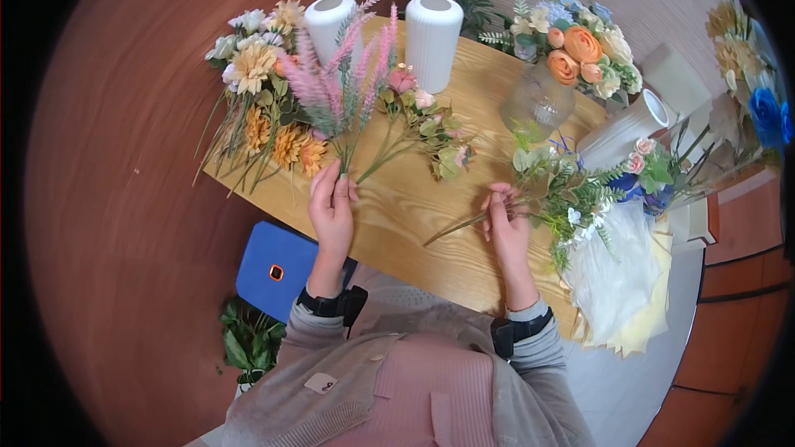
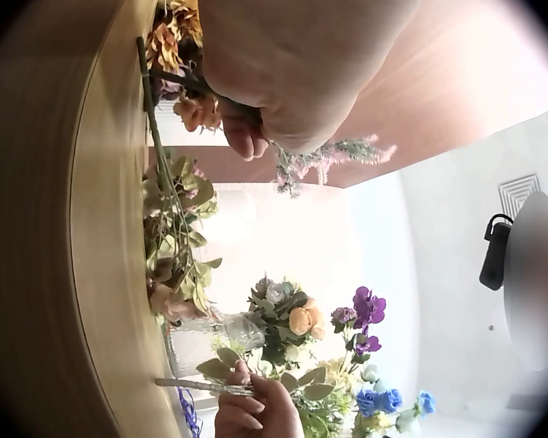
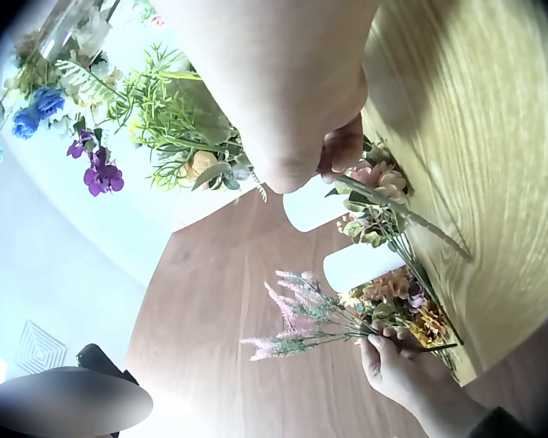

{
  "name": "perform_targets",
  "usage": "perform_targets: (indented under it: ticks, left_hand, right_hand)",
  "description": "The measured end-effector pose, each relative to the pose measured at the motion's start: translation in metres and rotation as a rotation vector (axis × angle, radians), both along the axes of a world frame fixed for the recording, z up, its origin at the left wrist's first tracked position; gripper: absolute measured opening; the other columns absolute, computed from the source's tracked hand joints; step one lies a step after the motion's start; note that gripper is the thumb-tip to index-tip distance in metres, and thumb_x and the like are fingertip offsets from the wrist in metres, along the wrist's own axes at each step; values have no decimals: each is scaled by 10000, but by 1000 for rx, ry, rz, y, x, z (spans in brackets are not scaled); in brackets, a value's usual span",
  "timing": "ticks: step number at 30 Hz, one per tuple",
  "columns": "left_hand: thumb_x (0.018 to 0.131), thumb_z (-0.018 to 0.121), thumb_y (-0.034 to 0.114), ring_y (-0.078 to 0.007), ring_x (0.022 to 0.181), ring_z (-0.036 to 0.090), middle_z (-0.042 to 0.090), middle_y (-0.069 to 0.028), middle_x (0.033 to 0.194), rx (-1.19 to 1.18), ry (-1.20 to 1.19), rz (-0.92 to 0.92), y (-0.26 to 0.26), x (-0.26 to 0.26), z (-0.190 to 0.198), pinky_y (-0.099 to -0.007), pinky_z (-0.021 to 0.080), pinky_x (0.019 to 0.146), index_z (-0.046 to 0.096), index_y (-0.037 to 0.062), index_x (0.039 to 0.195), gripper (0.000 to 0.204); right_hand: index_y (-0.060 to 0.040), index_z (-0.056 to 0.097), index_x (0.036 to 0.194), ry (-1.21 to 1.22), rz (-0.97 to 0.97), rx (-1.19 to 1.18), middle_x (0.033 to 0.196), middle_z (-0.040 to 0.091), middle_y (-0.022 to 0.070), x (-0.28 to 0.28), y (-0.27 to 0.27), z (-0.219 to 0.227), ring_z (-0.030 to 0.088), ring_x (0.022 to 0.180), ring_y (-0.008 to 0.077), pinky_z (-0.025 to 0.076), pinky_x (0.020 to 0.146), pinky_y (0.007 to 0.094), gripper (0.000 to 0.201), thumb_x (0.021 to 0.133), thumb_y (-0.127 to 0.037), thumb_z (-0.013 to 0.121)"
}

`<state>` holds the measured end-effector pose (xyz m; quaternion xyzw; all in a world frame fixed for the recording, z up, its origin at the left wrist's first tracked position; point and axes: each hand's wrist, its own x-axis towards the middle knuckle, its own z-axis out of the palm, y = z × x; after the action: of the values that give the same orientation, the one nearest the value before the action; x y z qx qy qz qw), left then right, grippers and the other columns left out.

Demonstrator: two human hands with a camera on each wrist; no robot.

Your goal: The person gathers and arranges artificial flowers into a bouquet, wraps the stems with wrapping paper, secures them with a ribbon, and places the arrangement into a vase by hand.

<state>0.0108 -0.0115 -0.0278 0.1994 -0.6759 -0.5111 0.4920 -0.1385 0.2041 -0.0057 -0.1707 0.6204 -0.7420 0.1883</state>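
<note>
Left hand [image 1: 332,203] pinches pink plume stems [image 1: 344,74] near the surface's [image 1: 414,223] front edge; right hand [image 1: 507,223] grips a leafy green sprig [image 1: 563,190], bare wood between.

Bright, even daylight; soft shadows. Heavy fisheye warping with dark vignetted corners. Overexposed, washed-out backgrounds in both wrist views; near skin blurred.

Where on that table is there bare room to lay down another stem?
The barest wood lies between the left hand and right hand, toward the near edge. A smaller patch sits between the white vase and glass vase. The left end, under the yellow flowers, and the right end, by the paper, are crowded.
</note>
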Motion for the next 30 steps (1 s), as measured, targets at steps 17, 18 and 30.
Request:
perform_targets:
  ticks: [17, 18, 30]
  left_hand:
    - [899, 519, 0, -198, 887, 530, 554, -114, 1004, -263, -166, -212, 87, -33, 21, -282, 435, 777, 567, -14, 1209, 314]
    - [901, 517, 5, -222, 926, 532, 552, -132, 1026, -272, -181, -243, 92, -34, 26, -297, 430, 812, 570, -5, 1212, 315]
    - [808, 584, -54, -259, 936, 530, 543, -139, 1020, -672, -86, -287, 113, -38, 46, -317, 440, 819, 623, -55, 1071, 266]
  right_hand:
    - [-32, 431, 1175, 274, 148, 57, 818, 554, 3, 10, 5, -4, 490, 644, 43, 392, 587, 174, 244, 943, -74, 495]
    - [-24, 464, 1169, 411, 122, 54, 860, 572, 26, 12, 5, -4, 531, 721, 76, 439, 633, 198, 276, 901, -26, 529]
    - [-46, 499, 1214, 336, 293, -86, 1055, 567, 48, 30, 17, 34, 547, 939, 112, 461, 797, 243, 359, 877, -92, 615]
